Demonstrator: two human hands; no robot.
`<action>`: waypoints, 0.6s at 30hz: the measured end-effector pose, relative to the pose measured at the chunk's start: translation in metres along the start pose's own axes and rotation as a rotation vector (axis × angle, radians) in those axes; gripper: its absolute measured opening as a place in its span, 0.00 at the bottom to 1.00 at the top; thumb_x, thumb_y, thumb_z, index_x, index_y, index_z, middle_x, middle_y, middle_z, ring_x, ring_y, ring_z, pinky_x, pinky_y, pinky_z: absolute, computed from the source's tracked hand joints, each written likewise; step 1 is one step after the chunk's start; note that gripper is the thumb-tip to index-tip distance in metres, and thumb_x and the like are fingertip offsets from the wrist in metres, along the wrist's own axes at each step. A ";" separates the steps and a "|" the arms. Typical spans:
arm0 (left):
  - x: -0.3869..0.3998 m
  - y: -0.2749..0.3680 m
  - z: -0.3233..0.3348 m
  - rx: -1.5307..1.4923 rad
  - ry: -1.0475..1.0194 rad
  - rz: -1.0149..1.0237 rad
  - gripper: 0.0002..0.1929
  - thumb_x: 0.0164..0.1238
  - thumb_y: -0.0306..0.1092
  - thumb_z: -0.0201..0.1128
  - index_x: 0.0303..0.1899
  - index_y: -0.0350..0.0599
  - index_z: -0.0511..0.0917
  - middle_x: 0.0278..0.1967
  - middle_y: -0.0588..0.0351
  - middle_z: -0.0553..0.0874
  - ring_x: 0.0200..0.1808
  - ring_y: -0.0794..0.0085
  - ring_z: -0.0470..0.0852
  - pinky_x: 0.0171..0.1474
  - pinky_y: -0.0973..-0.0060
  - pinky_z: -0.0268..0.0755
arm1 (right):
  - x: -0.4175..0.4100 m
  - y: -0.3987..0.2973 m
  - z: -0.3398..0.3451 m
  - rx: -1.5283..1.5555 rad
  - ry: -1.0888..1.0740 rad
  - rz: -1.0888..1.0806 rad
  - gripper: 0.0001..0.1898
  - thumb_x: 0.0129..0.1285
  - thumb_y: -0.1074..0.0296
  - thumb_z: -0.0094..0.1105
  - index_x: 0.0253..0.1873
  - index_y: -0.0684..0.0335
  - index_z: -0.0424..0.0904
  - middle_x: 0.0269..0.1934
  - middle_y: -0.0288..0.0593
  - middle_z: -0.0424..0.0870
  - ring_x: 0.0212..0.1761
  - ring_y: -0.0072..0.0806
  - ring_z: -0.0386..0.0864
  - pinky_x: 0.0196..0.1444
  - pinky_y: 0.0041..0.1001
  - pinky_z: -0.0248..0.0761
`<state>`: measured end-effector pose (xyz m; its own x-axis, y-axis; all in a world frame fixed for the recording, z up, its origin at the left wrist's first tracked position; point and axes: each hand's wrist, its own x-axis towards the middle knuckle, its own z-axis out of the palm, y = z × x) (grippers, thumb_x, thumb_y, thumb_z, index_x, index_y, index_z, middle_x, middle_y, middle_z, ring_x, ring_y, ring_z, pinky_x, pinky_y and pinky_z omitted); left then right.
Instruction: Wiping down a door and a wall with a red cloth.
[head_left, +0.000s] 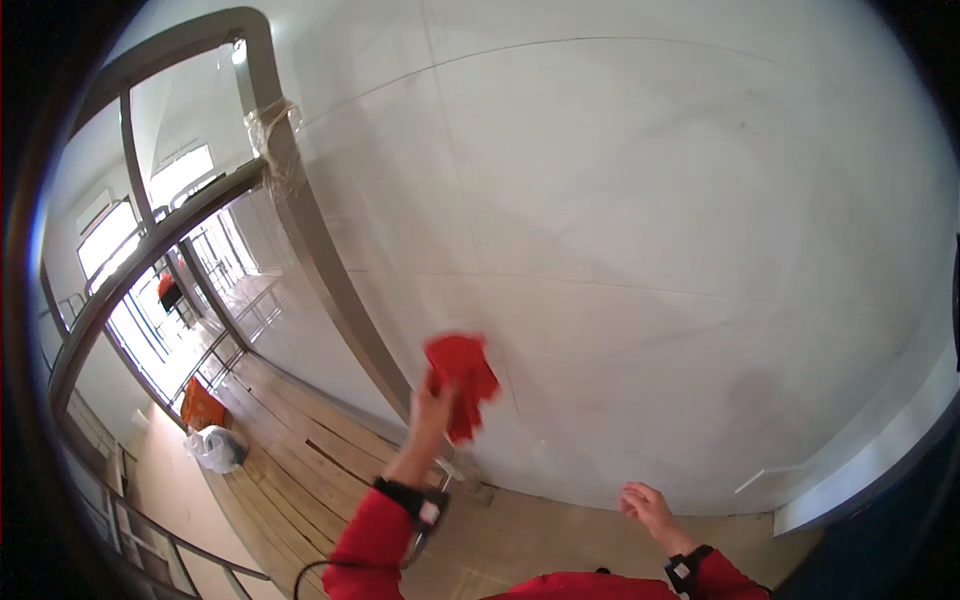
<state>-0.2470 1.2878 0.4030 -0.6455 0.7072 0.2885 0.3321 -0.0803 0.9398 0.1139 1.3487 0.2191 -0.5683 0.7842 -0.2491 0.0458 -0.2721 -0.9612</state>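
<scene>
My left hand (433, 411) is raised before a pale, smudged wall (637, 195), its fingers closed on a red cloth (461, 379). The cloth is bunched, hangs past the fingers and is slightly blurred. Whether it touches the wall I cannot tell. Lower and to the right, my right hand (646, 507) hovers near the foot of the wall with loosely bent fingers and nothing visible in it. Both sleeves are red, with a dark band at each wrist.
A grey metal bed frame (326, 262) rises at left, plastic film (277, 139) wrapped round its post. Wooden bed boards (281, 480) carry a white plastic bag (217, 448) and an orange bag (201, 405). A white door frame (862, 457) edges the wall at right.
</scene>
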 end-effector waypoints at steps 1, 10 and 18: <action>0.033 0.006 -0.011 -0.026 0.140 0.192 0.20 0.59 0.28 0.56 0.53 0.36 0.67 0.43 0.51 0.80 0.41 0.71 0.78 0.44 0.74 0.70 | -0.006 0.014 -0.015 0.008 0.063 0.008 0.11 0.63 0.64 0.49 0.47 0.62 0.71 0.33 0.39 0.79 0.32 0.21 0.76 0.31 0.17 0.68; 0.118 0.137 0.122 0.303 0.696 1.073 0.25 0.55 0.27 0.53 0.57 0.38 0.62 0.53 0.42 0.70 0.57 0.48 0.65 0.57 0.61 0.56 | -0.063 0.113 -0.099 0.033 0.322 0.119 0.10 0.63 0.69 0.45 0.46 0.63 0.70 0.30 0.39 0.79 0.28 0.22 0.77 0.28 0.20 0.69; -0.011 0.155 0.257 0.702 -0.485 1.753 0.20 0.52 0.29 0.54 0.50 0.51 0.68 0.58 0.52 0.65 0.63 0.61 0.59 0.62 0.60 0.55 | -0.041 0.097 -0.092 -0.081 0.162 0.094 0.09 0.63 0.70 0.46 0.45 0.64 0.71 0.28 0.40 0.79 0.28 0.22 0.76 0.28 0.20 0.69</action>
<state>-0.0114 1.4485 0.4985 0.8246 0.2807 0.4912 0.5433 -0.6351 -0.5491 0.2177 1.3415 0.1253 -0.4195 0.8387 -0.3474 0.1619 -0.3074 -0.9377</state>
